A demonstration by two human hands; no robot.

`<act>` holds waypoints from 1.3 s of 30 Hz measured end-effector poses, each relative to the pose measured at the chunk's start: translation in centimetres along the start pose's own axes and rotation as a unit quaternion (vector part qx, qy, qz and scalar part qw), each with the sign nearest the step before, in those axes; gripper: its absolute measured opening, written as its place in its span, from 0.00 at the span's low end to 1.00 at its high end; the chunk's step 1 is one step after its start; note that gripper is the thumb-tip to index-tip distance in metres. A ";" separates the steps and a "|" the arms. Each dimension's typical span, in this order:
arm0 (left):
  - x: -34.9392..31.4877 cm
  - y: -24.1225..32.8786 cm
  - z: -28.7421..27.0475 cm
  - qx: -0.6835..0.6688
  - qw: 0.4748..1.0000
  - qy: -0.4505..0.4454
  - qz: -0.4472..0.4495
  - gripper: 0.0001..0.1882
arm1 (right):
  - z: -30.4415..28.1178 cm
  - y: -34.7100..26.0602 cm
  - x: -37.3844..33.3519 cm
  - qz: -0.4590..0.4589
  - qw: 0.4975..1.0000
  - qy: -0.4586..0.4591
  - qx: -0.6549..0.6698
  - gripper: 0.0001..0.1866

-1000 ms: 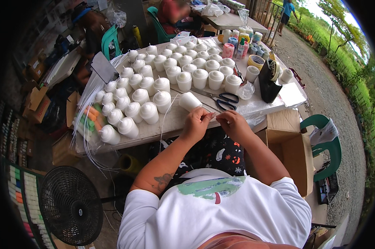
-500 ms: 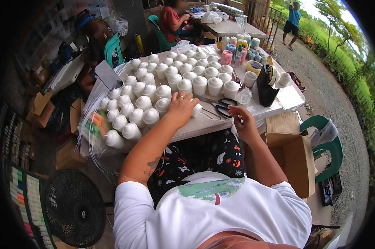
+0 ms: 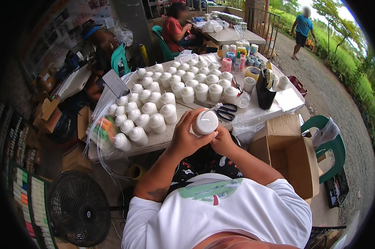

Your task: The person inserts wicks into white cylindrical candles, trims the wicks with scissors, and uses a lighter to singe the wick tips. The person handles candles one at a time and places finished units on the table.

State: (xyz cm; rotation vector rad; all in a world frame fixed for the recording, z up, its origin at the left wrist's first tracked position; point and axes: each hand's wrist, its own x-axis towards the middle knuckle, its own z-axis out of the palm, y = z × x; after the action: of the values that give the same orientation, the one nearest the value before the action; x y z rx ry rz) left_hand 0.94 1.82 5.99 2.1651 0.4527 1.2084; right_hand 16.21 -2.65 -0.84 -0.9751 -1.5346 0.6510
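Observation:
A white pillar candle is tilted with its top toward me, held up in front of the table's near edge. My left hand wraps round its left side. Closed against the candle's lower right side is my right hand; its fingertips are partly hidden. Just beyond my hands lie scissors with dark handles. Several rows of similar white candles with pointed tops and wicks stand upright on the table, to the left and beyond.
A black tape dispenser stands at the table's right, near coloured candles. An open cardboard box and green chair are at right. Long white wicks hang off the left edge, above a black fan. Other people sit or walk beyond.
My left hand has lifted the candle off the table toward me, and my right hand has come in to meet it. A person on the path has moved nearer.

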 end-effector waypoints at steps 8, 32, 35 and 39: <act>-1.2 1.3 -0.3 -0.207 0.976 0.027 -0.060 0.34 | 1.2 3.3 -1.4 0.002 0.995 -0.013 -0.097 0.12; -4.6 -6.4 1.3 -0.165 0.980 0.065 -0.093 0.28 | -9.9 6.7 7.5 0.091 0.843 -0.104 -0.520 0.16; -4.6 -6.4 1.2 -0.156 0.984 0.052 -0.074 0.30 | -10.2 6.6 8.8 0.158 0.808 -0.192 -0.534 0.17; -4.5 -5.9 1.3 -0.161 0.983 0.053 -0.070 0.31 | -10.0 5.6 10.2 0.240 0.767 -0.274 -0.528 0.17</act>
State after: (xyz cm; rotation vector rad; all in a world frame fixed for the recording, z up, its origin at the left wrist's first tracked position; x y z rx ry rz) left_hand -0.34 3.28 -1.28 1.7736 0.4147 1.2305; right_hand 27.18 7.77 1.70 -2.2389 -2.2543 0.3760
